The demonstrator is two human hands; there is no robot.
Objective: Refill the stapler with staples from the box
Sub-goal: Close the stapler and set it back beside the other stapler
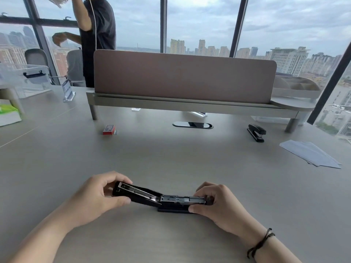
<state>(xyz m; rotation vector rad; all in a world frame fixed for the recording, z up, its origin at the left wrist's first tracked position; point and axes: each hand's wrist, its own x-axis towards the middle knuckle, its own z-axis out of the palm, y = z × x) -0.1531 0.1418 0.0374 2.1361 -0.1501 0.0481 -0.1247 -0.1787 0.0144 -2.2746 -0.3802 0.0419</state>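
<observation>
A: What is at near centre?

B: A left hand [98, 194] curls its fingers around the black lid of a stapler [161, 199], swung fully open over the grey desk [171, 158]. The right hand [214, 204] pinches the metal staple channel's right end.

A: How will it handle?

B: Probably rigid, fairly heavy, with a springy hinge; grip lid and base, not the thin rail.

A: And the staples?

B: A small red box [109, 129] sits far left, well apart. Whether the channel is loaded is unclear; fingers hide both ends.
</observation>
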